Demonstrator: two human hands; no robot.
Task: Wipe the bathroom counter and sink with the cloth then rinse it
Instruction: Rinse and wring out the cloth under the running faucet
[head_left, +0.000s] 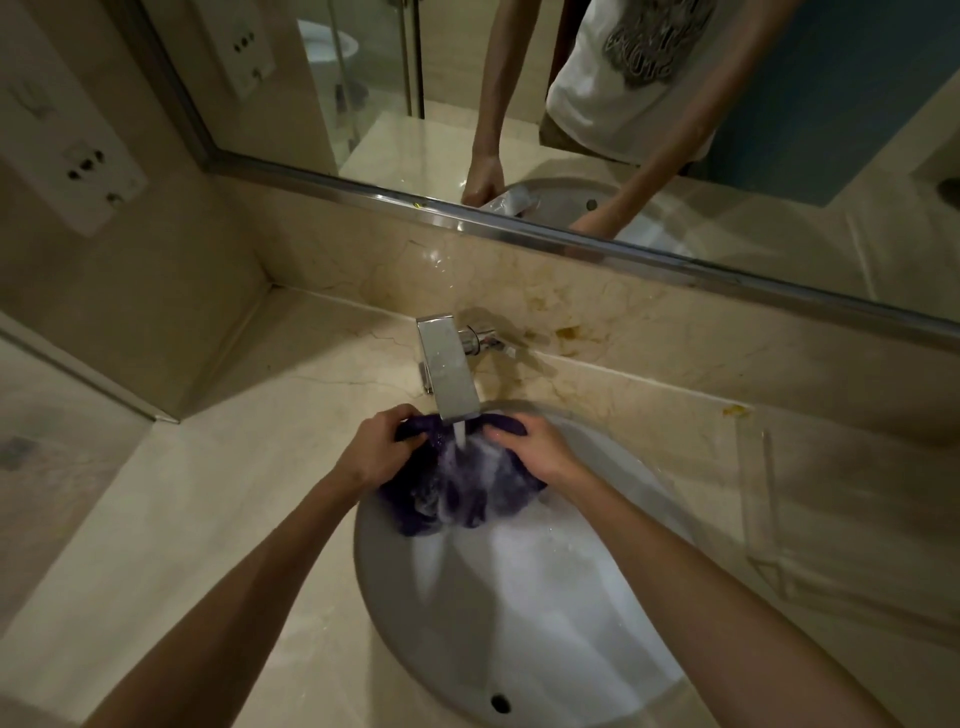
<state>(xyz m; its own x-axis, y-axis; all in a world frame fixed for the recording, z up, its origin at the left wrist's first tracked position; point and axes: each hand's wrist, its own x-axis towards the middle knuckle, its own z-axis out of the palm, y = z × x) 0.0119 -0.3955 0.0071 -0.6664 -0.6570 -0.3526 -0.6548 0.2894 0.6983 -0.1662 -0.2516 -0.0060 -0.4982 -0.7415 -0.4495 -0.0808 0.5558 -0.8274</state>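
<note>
A dark purple cloth (462, 493) hangs bunched over the far end of the white oval sink (519, 623). Water runs from the chrome faucet (449, 374) straight onto the cloth's middle. My left hand (384, 441) grips the cloth's left edge and my right hand (530, 447) grips its right edge, both just below the spout. The beige marble counter (208, 519) surrounds the sink.
A mirror (519, 104) with a metal frame runs along the back wall above a stained marble backsplash (571, 332). A clear acrylic tray (831, 519) lies on the counter to the right. Wall sockets (88, 166) sit at the left.
</note>
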